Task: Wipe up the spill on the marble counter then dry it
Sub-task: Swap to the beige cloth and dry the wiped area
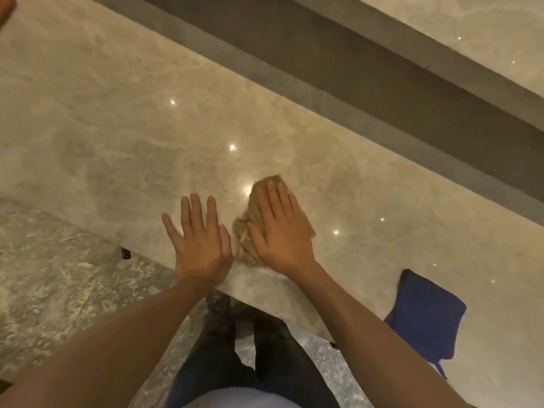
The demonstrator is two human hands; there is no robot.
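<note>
**Wiping the marble bench with a tan cloth**

Seen from above, a person stands at the near edge of a polished marble bench (pixel 117 136). The right hand (pixel 279 228) lies flat, fingers spread, pressing a crumpled tan cloth (pixel 253 210) against the stone close to that edge. The left hand (pixel 200 237) rests just beside it, also flat and spread, palm down on bare marble and holding nothing; its thumb almost meets the cloth. The spill itself cannot be made out (ceiling lights glint off the surface and hide any wet patch), so how much remains is unclear.

This looks like the wiping step, with drying not yet begun. A folded blue cloth (pixel 424 316) lies near the same edge, well off to the right and untouched; it is probably meant for drying. The next move likely calls for firm strokes across the wet area, then a swap to the blue cloth.
</note>
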